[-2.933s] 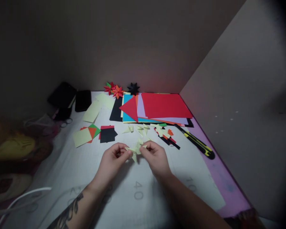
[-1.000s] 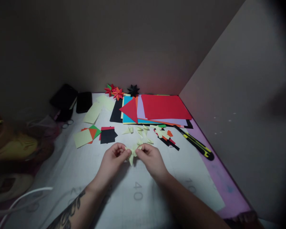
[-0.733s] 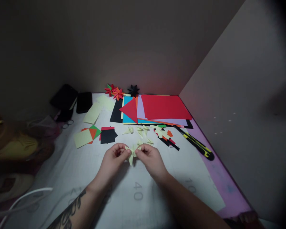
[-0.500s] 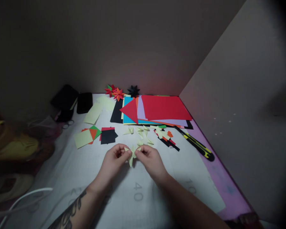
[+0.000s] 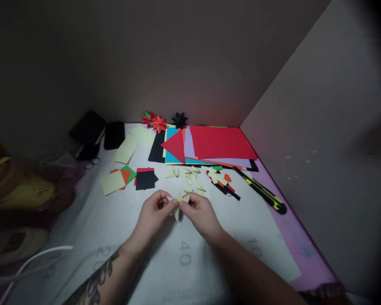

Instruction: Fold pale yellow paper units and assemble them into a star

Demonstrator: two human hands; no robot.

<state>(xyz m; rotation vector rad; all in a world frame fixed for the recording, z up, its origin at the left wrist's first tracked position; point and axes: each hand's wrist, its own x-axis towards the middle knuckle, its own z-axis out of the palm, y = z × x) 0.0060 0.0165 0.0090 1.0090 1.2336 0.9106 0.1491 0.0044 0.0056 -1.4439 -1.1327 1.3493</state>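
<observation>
Between my two hands is a small pale yellow folded paper piece (image 5: 177, 214) with pointed tips. My left hand (image 5: 157, 212) pinches its left side between thumb and fingers. On its right side, my right hand (image 5: 199, 212) pinches it the same way, and the two thumbs almost meet at the middle. Part of the piece is hidden behind the thumbs. Just beyond my hands lie several more pale yellow folded paper pieces (image 5: 188, 173). Paper scraps (image 5: 220, 178) in green, orange, red, black and pale yellow lie to their right.
A yellow and black utility knife (image 5: 263, 194) lies at the right. Behind are stacked coloured sheets (image 5: 222, 142) and folded paper stars (image 5: 158, 123). Cut paper squares (image 5: 112, 182), scissors (image 5: 93, 163) and a black phone-like object (image 5: 114, 135) are on the left. Walls (image 5: 311, 127) bound the back and right.
My thumbs have come closer together over the folded paper piece. The whole view has shifted slightly; the other things lie as before.
</observation>
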